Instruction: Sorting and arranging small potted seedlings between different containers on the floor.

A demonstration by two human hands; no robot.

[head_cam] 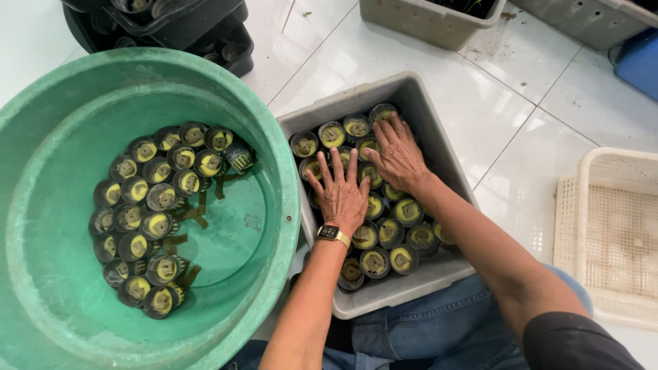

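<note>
Underfoot, white tiled floor (521, 130) carries grey tub (425, 103) and green basin (274, 151).

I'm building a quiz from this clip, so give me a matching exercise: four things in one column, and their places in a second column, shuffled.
Things:
1. green basin
2. grey tub
3. cream basket
4. blue container

Places:
A. top right corner of the view
B. on the floor at the right edge
C. under both hands, on the person's lap
D. filling the left side, with small black pots standing in water

Pairs: 1-D, 2-C, 3-B, 4-A. The left hand and right hand lie flat on the pots in the grey tub.
</note>
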